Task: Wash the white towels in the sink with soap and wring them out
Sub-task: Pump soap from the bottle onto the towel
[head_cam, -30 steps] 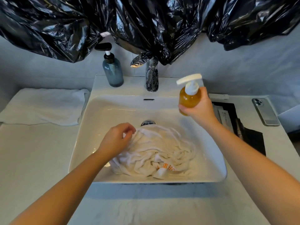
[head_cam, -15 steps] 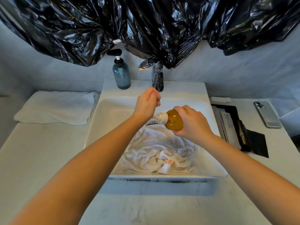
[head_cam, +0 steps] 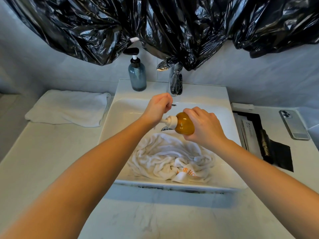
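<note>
Right grip (head_cam: 205,125) clasps the tilted amber soap bottle (head_cam: 185,124); left grip (head_cam: 159,107) curls on its pump (head_cam: 170,120). Towel (head_cam: 164,156) below looks unlathered; wringing remains.

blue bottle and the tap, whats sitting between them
Nothing. In the head view, only bare sink ledge lies between the blue bottle and the tap.

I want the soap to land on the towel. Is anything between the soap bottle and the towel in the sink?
Nothing lies over the towel. But the left hand is at the pump of the soap bottle, hiding the nozzle tip.
</note>
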{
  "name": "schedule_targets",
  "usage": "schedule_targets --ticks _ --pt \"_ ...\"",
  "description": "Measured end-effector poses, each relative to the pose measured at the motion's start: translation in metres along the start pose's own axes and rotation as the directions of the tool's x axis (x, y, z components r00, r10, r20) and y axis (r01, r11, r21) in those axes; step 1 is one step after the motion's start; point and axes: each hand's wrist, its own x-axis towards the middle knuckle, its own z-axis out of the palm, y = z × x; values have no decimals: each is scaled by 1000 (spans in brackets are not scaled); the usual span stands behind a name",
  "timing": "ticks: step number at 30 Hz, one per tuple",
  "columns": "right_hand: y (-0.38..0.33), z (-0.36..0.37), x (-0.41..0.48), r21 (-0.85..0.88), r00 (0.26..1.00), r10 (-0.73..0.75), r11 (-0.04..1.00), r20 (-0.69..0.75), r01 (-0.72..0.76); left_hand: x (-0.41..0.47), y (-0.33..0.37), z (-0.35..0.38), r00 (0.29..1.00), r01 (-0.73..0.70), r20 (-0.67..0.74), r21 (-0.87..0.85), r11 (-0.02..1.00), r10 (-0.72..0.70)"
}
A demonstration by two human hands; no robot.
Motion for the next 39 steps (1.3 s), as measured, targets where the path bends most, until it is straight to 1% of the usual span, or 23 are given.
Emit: schedule_targets --ticks 2,5,8,11,18,22,25,30,34,39 --pt "3 -4 -3 18 1000 -7 1000 6 7 -2 3 1 1000 14 -8 -11 1000 -14" --pt "3 -5 -10 41 999 -34 999 16 34 -13 -1 9 999 48 -17 36 998 -47" --pt "0 1 -18 54 998 -60 997 6 60 -22 -9 16 996 80 -39 44 996 -79" --pt "-1 5 -23 61 998 -56 997 11 55 -24 -13 21 994 101 -45 57 993 -98" --pt "23 -13 -32 44 1000 -1 999 19 0 -12 -2 37 998 51 30 25 998 -51" --pt "41 -25 -31 -8 998 41 999 -53 -41 6 10 57 999 24 44 -23 999 -23" --pt "52 -28 -33 -32 996 60 998 -62 -62 14 15 73 996 4 94 -39 999 0" --pt "67 -33 -40 -12 990 132 991 -49 -133 23 26 88 986 -19 165 3 1000 18" --pt "79 -38 -49 19 987 151 989 -52 -150 24 33 99 982 -40 187 19 999 36" --pt "90 -46 -71 -7 987 156 988 -39 -156 6 31 126 983 -26 180 -7 1000 27"
